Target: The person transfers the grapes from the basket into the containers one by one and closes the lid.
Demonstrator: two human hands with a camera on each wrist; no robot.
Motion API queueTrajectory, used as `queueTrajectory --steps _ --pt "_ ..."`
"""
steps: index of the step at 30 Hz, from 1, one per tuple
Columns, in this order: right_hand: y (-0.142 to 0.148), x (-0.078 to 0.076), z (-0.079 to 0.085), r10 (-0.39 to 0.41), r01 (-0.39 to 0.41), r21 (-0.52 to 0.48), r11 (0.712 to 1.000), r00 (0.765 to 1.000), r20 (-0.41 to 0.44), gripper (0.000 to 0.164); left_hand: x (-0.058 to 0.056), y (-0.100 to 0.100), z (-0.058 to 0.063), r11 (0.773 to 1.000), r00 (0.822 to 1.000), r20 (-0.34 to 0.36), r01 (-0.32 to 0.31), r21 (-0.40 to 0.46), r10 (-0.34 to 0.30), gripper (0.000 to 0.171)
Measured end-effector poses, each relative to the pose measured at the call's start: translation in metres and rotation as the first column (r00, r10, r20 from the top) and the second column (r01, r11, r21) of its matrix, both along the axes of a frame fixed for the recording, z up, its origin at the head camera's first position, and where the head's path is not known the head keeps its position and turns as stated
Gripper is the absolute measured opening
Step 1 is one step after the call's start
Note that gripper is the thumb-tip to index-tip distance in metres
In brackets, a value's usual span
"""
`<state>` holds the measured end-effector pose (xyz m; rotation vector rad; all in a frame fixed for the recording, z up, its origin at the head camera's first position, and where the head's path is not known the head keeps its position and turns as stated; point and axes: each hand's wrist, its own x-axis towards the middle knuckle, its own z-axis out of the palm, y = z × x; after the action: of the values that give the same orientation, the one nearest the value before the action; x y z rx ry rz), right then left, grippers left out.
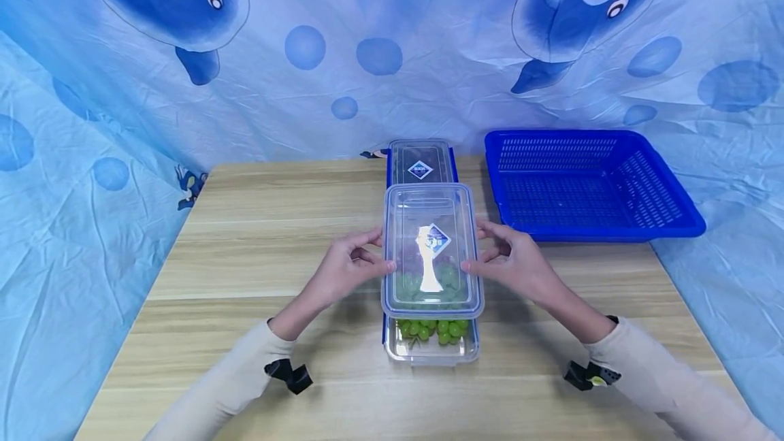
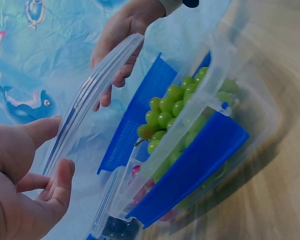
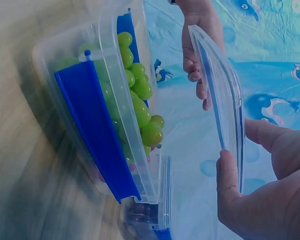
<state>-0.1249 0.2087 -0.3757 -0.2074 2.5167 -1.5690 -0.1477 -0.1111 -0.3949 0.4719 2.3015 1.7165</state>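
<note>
A clear lid (image 1: 407,213) with a blue diamond label is held level above an uncovered food container (image 1: 431,357). My left hand (image 1: 349,264) pinches the lid's left edge and my right hand (image 1: 514,260) pinches its right edge. In the left wrist view, green grapes (image 2: 165,110) fill the container and rise above its rim, with some reddish fruit (image 2: 137,192) at the far end. Blue side flaps (image 3: 97,130) hang outward from the container. A gap shows between the lid and the grapes in both wrist views.
Behind the uncovered container stands a second, lidded container (image 1: 404,155) with dark fruit (image 2: 121,227) inside. A blue plastic basket (image 1: 674,231) sits at the back right of the wooden table (image 1: 275,223). A blue dolphin-printed sheet (image 1: 429,101) hangs behind.
</note>
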Motion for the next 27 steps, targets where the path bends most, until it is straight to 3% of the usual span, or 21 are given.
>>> queueTrajectory --steps 8,18,27 --pt "-0.001 0.016 -0.013 -0.005 0.005 -0.007 1.0 1.0 -0.001 0.082 0.016 0.0 -0.008 0.996 0.998 -0.058 0.0 -0.09 -0.005 0.071" --pt "-0.005 0.03 -0.04 0.007 -0.006 -0.014 1.0 0.999 0.039 0.081 0.035 -0.005 -0.033 0.994 1.0 -0.001 -0.015 -0.111 0.015 0.072" --pt "-0.008 0.035 -0.051 -0.002 0.0 0.067 0.998 0.999 0.035 0.082 0.043 -0.006 -0.048 0.994 0.998 0.053 -0.009 -0.106 0.015 0.071"
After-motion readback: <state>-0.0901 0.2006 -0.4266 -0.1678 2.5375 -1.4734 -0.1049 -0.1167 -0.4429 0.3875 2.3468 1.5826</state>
